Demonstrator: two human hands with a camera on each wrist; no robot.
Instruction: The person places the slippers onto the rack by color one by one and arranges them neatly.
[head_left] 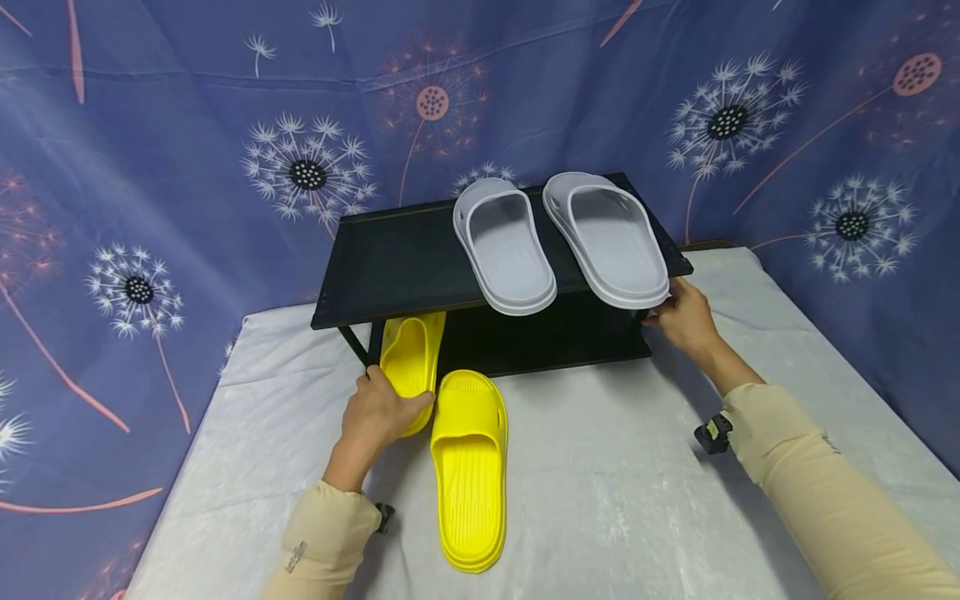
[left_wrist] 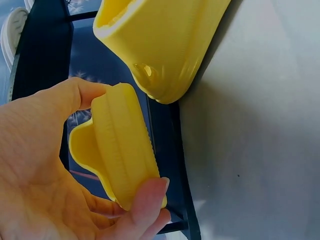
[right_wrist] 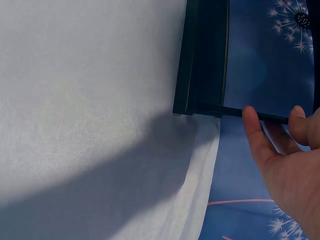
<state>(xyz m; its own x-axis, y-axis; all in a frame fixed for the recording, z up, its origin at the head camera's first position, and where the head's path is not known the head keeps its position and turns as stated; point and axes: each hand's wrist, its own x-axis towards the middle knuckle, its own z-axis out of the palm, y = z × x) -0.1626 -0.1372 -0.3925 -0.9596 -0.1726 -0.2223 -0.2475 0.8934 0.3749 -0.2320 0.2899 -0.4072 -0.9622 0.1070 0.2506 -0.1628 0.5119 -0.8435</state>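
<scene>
My left hand (head_left: 375, 410) grips the heel end of a yellow slipper (head_left: 409, 360), thumb on one side and fingers on the other. That slipper's toe reaches under the top board at the left end of a black two-tier shoe rack (head_left: 397, 258). Close up, the left wrist view shows the held slipper (left_wrist: 122, 150) inside the left hand (left_wrist: 55, 165). A second yellow slipper (head_left: 471, 483) lies on the cloth in front, toe toward the rack. At the rack's right end, my right hand (head_left: 686, 318) holds a thin side post (right_wrist: 232, 111) between thumb and fingers.
Two grey clogs, a left one (head_left: 513, 258) and a right one (head_left: 622, 250), sit on the rack's top board, heels over its front edge. A pale cloth (head_left: 600, 483) covers the table. Behind hangs a blue dandelion-print curtain (head_left: 525, 92).
</scene>
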